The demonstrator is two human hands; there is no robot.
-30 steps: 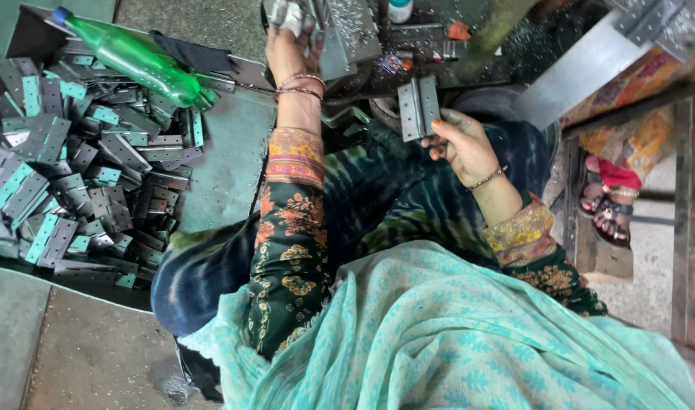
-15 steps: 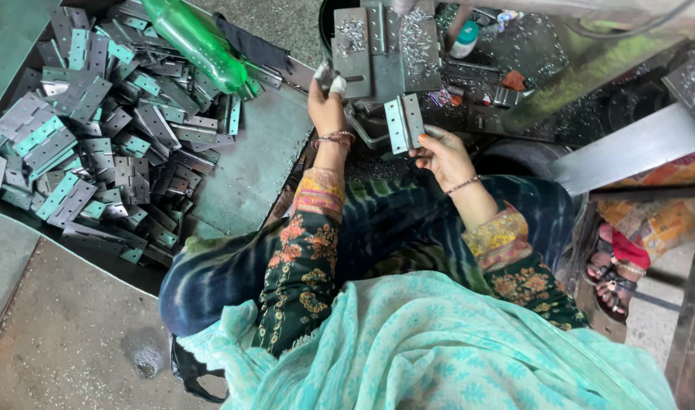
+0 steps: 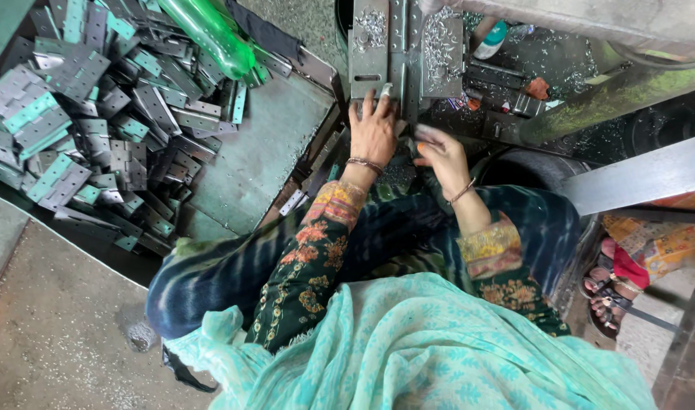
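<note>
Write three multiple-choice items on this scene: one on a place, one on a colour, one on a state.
1. Where is the hinge pile?
A. on the person's left
B. on the person's right
C. on the lap

2. What colour is the bottle?
A. red
B. green
C. white

3. How is the left hand placed?
A. raised, away from the jig
B. flat, fingers on the metal jig
C. gripping the bottle

Answers:
1 A, the pile fills the tray at image left.
2 B, the plastic is clear green.
3 B, the fingers lie spread against the jig's lower edge.
</note>
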